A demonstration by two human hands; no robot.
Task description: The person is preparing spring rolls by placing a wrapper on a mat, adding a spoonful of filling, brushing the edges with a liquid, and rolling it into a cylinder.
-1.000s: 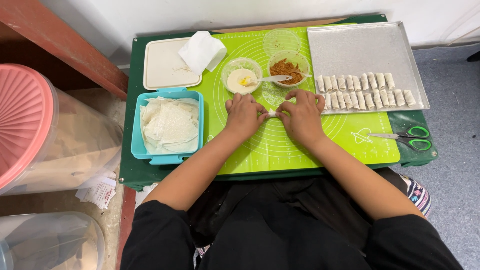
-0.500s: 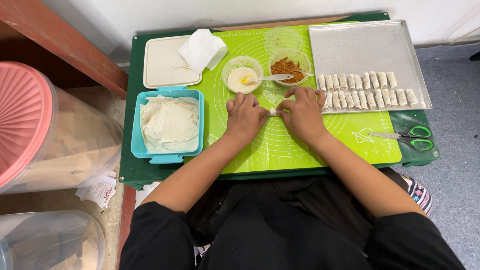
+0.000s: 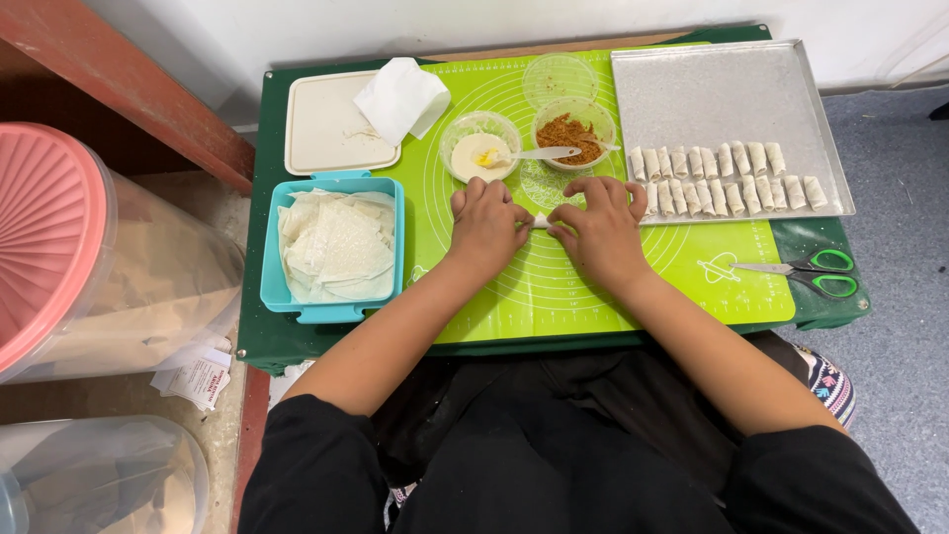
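Small roll (image 3: 540, 222) still betw. both hands, position unchanged since earlier.

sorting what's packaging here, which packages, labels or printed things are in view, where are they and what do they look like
Paper label slip: on the floor left of the table, white, crumpled, small red and dark print.
Silicone mat: on the table under both hands, lime green rectangle with white printed circles and drawings.
Clear storage tub: far left, pink lid, no label visible.
No screens or signs.

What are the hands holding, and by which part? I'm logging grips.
Left hand and right hand hold one small white roll by its two ends.
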